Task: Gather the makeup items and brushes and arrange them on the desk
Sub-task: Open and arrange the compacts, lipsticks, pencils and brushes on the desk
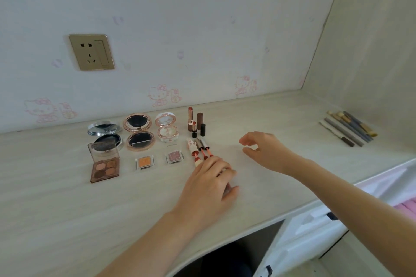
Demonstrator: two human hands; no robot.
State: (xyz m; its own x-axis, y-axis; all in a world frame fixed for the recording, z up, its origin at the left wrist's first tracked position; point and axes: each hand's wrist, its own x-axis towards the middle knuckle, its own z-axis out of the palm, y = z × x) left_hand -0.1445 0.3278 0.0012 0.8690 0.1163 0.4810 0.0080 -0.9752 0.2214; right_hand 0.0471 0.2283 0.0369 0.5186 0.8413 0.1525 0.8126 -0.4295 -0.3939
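Makeup lies in rows on the pale desk [67,209]. At the left are a silver compact [104,134], a rose-gold compact [138,132] and a white compact [166,127], all open. In front lie a brown eyeshadow palette [104,164] and two small single shadows [145,162] [174,157]. Two uncapped lipsticks [192,122] stand beside their caps. Three lip-gloss tubes [200,147] lie side by side, and my left hand [209,183] rests its fingertips on their near ends. My right hand [262,149] hovers over the desk with curled fingers, holding nothing. Several brushes and pencils [347,128] lie far right.
A gold wall socket [91,51] sits on the patterned back wall. A side panel [371,40] closes the desk on the right. White drawers [315,227] stand below the desk's front right edge, with a dark gap under the desk.
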